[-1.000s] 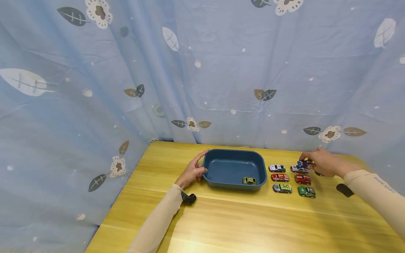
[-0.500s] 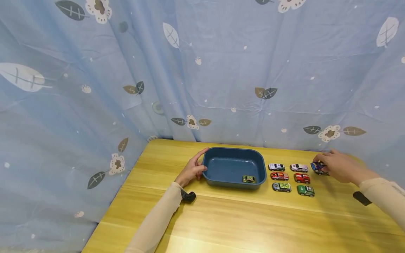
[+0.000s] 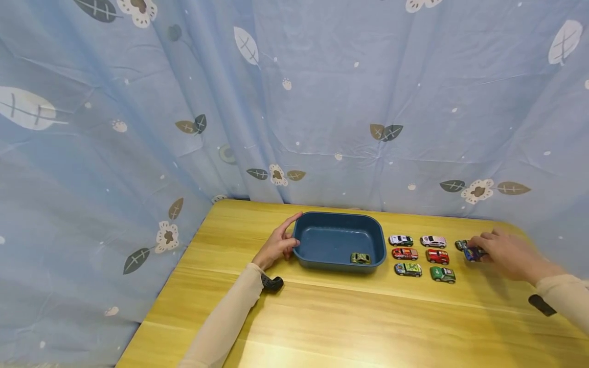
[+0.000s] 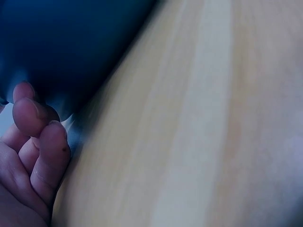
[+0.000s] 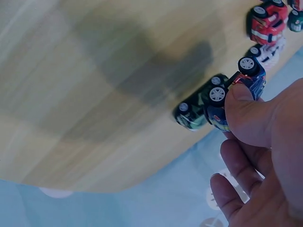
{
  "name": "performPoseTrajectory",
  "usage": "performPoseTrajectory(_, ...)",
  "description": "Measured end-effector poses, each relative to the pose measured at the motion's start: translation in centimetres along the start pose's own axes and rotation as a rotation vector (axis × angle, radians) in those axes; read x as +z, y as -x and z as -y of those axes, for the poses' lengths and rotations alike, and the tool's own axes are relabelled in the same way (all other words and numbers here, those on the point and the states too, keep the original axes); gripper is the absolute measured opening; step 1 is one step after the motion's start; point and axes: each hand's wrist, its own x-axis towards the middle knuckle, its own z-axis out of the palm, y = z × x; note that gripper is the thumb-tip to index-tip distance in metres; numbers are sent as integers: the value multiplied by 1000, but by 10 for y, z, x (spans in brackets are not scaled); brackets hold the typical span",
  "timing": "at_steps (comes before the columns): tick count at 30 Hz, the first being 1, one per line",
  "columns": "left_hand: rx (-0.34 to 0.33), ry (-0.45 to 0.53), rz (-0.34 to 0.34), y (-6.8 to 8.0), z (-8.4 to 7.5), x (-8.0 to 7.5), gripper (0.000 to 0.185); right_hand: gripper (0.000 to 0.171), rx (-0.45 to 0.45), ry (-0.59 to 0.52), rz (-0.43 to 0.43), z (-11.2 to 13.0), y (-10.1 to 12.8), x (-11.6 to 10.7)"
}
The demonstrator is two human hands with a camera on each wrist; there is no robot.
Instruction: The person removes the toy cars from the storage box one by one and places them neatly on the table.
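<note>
Landmark: blue tray (image 3: 339, 221), rounded rectangle of smooth plastic, on the wooden tabletop (image 3: 322, 317) with pale grain.
Right hand (image 3: 506, 254): far right of the tray; the grip pinches the blue toy car (image 3: 473, 253) between thumb and fingers.
Blue toy car: glossy, small grey wheels, just beside a dark green car (image 5: 191, 113).
Left hand (image 3: 277, 246): rests against the tray's left wall, fingers relaxed, holding nothing.
Inside the tray: one green car (image 3: 360, 258).
Between tray and right hand: six cars (image 3: 421, 255) in two rows.

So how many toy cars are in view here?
9: one in the blue bin, six in a grid right of it, one dark car beyond, one blue car pinched by the right hand.
</note>
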Motion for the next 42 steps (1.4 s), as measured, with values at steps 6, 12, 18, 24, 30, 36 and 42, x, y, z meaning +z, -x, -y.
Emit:
performPoseTrajectory(6,-2,-2,1,1,-1,-1,90,36,-5,-21,-8,1,4,9)
performPoseTrajectory(12,-1,-14,-6,3,-2,0,89,34,20,-26,37,5,5,14)
performPoseTrajectory(18,5,-20,3,2,0,0,89,34,41,-39,66,8,10,19)
performPoseTrajectory(24,8,-18,-5,1,-1,0,90,34,55,-33,69,9,11,21)
performPoseTrajectory(30,12,-17,3,0,-1,0,89,35,66,-18,67,8,11,22)
performPoseTrajectory(36,8,-19,-5,1,-1,1,89,35,72,-15,64,6,12,24)
performPoseTrajectory(42,23,-26,4,0,-2,2,88,35,81,-13,49,4,13,27)
